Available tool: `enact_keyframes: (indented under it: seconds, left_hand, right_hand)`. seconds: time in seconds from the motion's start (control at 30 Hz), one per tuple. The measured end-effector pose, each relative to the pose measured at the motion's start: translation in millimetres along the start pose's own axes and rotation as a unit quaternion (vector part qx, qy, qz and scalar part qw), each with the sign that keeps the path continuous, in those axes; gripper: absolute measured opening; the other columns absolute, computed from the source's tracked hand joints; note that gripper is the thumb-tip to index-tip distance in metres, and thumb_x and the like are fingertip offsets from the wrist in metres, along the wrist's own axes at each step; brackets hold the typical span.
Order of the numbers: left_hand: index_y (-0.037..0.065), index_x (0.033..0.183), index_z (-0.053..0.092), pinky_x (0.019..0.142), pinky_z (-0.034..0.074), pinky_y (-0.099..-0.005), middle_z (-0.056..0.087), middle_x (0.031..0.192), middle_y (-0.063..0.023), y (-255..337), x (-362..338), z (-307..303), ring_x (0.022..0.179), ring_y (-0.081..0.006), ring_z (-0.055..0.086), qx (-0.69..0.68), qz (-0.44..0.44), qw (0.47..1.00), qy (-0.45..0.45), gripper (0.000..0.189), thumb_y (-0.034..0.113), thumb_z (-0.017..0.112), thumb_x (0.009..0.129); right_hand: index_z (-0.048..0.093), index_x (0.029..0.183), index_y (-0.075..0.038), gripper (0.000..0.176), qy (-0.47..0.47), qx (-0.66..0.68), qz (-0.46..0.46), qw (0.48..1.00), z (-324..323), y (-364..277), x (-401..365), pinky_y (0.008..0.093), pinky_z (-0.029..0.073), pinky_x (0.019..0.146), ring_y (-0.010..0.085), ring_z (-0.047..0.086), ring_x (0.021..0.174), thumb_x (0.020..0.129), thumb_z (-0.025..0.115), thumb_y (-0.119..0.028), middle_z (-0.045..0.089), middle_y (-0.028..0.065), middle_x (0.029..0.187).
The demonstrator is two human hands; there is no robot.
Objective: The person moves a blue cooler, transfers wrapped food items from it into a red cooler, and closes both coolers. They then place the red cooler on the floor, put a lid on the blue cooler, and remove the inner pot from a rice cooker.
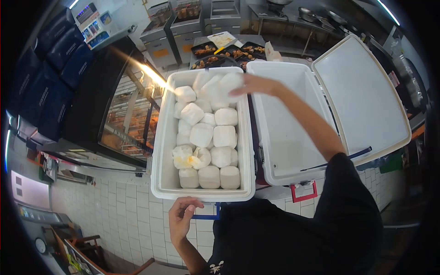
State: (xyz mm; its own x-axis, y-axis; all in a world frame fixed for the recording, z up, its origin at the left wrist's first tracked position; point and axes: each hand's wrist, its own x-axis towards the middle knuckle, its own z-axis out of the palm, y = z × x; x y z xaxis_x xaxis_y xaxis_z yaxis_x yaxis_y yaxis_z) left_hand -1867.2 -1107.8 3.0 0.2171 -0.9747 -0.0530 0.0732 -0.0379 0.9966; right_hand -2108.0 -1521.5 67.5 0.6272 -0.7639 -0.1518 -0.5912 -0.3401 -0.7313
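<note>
A white cooler box (pixel 156 151) in front of me holds many white wrapped packets (pixel 201 135), stacked in rows and loosely piled towards the far end. My right hand (pixel 250 85) reaches across to the far right corner, closed on a white wrapped packet (pixel 230 83); both are smeared by motion, and the fingertips are partly hidden. One packet (pixel 183 157) at the left has yellow-orange stains on its wrapping. By the near rim is my left hand (pixel 181 217), loosely bent, thumb and fingers apart, with nothing in it. Beside it is the cooler's blue handle (pixel 206 217).
A second white cooler (pixel 293 123) stands open on the right, its lid (pixel 362 96) tilted back and a red handle (pixel 304 191) in front. To the left is a lit food warmer (pixel 130 105). Black trays of food (pixel 236 54), fryers (pixel 185 30) and a steel counter (pixel 298 27) lie beyond.
</note>
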Motion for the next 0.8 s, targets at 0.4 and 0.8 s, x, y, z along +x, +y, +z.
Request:
enact_keyframes:
  seconds: [0.4,0.8]
  left_hand:
    - [-0.003,0.097,0.065,0.076,0.050,-0.0332,0.068,0.085,-0.0144,-21.4,-22.8,-32.5,0.078,-0.0232,0.066,-0.086,-0.022,0.965,-0.248,0.034,0.029,0.069,0.088]
    - [0.002,0.113,0.063,0.087,0.049,-0.0365,0.066,0.102,-0.0129,27.4,61.4,115.5,0.097,-0.0279,0.064,0.015,0.048,0.795,-0.604,0.038,0.020,0.075,0.083]
  right_hand:
    - [0.057,0.128,-0.010,0.055,0.243,-0.199,-0.224,0.923,-18.5,-59.9,-161.2,0.0404,0.037,0.107,0.0280,0.048,0.127,0.079,0.077,-0.026,0.055,0.0117,0.132]
    - [0.033,0.141,-0.003,0.070,0.804,0.103,-0.007,0.586,-59.2,73.5,-446.3,0.0341,0.040,0.102,0.0224,0.047,0.123,0.087,0.074,-0.020,0.048,0.0140,0.133]
